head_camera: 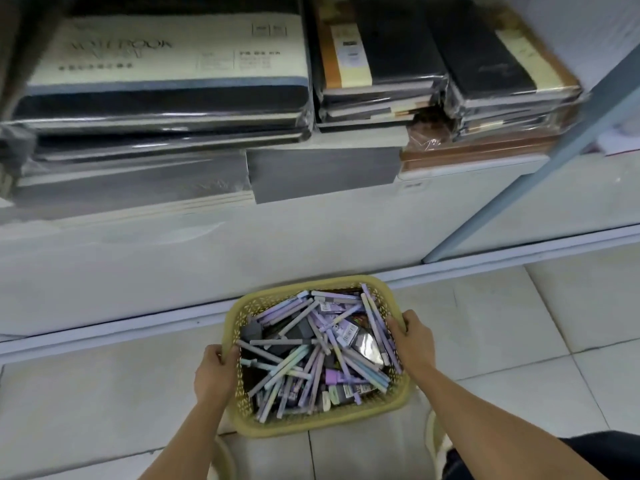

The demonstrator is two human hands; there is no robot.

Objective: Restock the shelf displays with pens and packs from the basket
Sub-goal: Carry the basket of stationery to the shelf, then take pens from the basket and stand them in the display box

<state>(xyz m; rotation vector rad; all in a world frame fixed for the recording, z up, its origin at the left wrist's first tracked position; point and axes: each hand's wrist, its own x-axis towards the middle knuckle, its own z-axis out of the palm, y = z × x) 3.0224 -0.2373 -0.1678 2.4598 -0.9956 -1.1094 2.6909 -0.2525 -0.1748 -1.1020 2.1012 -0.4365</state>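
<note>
A yellow basket [313,419] heaped with pastel pens [311,355] and dark packs [363,344] sits low in front of a white shelf unit [207,258]. The left hand [214,370] grips its left rim; the right hand [414,341] grips the right rim. Bare tiled floor [502,323] lies open on both sides. Wrapped notebooks [166,74] overhang the shelf edge above.
</note>
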